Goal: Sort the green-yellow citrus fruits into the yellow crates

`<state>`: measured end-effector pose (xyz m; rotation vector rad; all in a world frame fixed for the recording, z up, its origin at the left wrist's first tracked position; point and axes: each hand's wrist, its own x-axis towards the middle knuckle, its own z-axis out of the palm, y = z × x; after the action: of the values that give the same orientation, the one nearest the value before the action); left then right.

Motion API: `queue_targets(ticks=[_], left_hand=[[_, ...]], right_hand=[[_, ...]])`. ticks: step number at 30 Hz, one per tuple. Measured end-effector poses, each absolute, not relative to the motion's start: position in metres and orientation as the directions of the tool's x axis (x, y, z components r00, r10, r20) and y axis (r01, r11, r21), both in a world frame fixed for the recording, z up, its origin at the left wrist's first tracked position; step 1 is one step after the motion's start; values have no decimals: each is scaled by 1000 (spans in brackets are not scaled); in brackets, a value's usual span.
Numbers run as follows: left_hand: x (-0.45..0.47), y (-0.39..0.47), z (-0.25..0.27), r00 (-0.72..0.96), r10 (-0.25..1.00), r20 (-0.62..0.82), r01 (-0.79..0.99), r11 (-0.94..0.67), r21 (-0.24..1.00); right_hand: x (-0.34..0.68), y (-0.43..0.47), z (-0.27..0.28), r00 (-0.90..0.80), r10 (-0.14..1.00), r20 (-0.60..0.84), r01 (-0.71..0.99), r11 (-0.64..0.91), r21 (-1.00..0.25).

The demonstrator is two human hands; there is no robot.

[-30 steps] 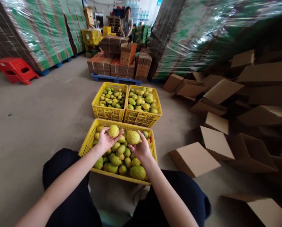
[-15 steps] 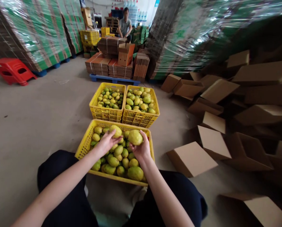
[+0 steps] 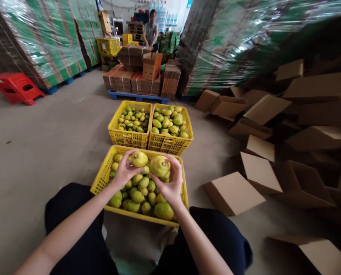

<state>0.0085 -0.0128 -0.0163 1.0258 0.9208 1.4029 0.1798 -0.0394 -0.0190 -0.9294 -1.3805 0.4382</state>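
My left hand (image 3: 125, 170) is closed round a yellow-green lemon (image 3: 139, 159), thumb below and fingers above. In my right hand (image 3: 171, 181) is a second, slightly larger lemon (image 3: 159, 165), its stem end turned towards me. Both lemons are held side by side, a small gap apart, above the near yellow crate (image 3: 100, 178). Loose lemons (image 3: 137, 196) in green and yellow fill that crate, which stands between my knees. My hands and the held fruit hide part of its far side.
Beyond stand two more yellow crates of fruit, a left crate (image 3: 127, 138) and a right crate (image 3: 170, 144). Cardboard boxes (image 3: 235, 193) pile up at right. Flattened cartons lie on a blue pallet (image 3: 139, 96). A red stool (image 3: 17, 88) stands left; a person (image 3: 151, 32) sits behind.
Both hands have turned the lemons so their ends face me. The right hand has shifted slightly left and up, and its fingers now curl over the top of its lemon.
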Motion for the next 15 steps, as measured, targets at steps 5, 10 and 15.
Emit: queue_targets(ticks=[5, 10, 15], left_hand=[[2, -16, -2, 124, 992, 29, -420, 26, 907], [-5, -9, -7, 203, 972, -114, -584, 214, 783], [-3, -4, -10, 296, 922, -250, -634, 385, 671]], right_hand=[[182, -41, -19, 218, 777, 590, 188, 560, -807], [186, -39, -11, 193, 902, 387, -51, 403, -914], [186, -34, -10, 141, 984, 108, -230, 138, -963]])
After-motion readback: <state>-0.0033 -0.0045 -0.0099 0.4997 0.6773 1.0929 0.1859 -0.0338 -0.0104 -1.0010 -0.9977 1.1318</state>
